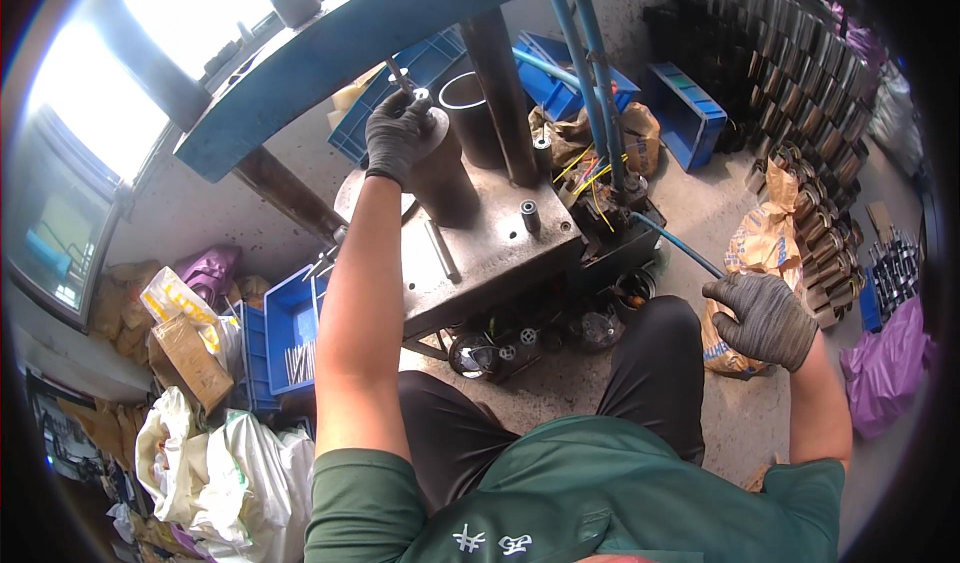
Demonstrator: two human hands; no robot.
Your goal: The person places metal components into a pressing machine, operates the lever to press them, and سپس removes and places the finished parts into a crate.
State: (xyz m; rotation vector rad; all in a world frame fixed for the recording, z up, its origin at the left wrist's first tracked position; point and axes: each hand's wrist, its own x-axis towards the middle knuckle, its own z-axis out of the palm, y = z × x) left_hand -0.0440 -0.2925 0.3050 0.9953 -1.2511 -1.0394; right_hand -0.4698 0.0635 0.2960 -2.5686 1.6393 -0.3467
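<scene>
My left hand [397,135], in a dark grey glove, reaches up under the blue press frame [360,53]. Its fingers close round a small dark metal part at the top of a thick upright metal cylinder [447,185]; the fingers partly hide it. That cylinder stands on a worn metal press table [490,248]. Off to the right, my gloved right hand [765,321] is curled at the end of a long blue lever [680,246]. On the table lie a loose metal rod [442,251] and a small upright metal sleeve [530,216].
A wide hollow cylinder [475,128] stands behind the thick one. Blue crates [690,113] lie at the back, another blue crate [290,313] at left. Stacked metal tubes [800,53] line the right wall. White sacks [230,473] fill the lower left; a purple bag [885,368] sits far right.
</scene>
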